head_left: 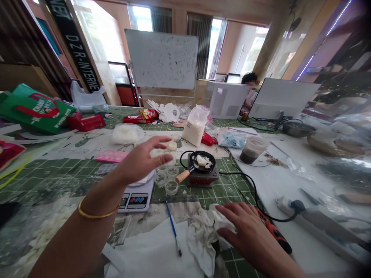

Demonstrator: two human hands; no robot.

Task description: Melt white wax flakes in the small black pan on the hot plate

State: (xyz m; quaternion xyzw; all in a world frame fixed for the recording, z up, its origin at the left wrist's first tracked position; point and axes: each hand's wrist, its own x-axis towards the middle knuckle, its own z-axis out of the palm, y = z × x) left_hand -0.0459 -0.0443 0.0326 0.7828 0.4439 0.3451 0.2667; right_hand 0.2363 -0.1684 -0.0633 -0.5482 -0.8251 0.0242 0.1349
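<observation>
My left hand (145, 158) hovers with fingers apart above a white kitchen scale (137, 197) and several small clear round jars (172, 187). Nothing shows in its grip. My right hand (246, 224) is spread over crumpled white tissue (203, 235), thumb and forefinger apart on either side of a fold; whether it presses on it cannot be made out. Ahead, a small black pan (199, 166) with a wooden handle (184, 175) holds white chunks and sits on a small electric burner (203, 180). A blue paintbrush (173, 226) lies on white sheets (147, 255).
A bag of white granules (195, 125) stands behind the pan. A plastic cup with dark contents (252, 150) is to the right. A black cable (252, 181) curves towards a power strip (319, 227). A red-and-black tool (275, 233) lies beside my right hand. A person (249, 92) sits far back.
</observation>
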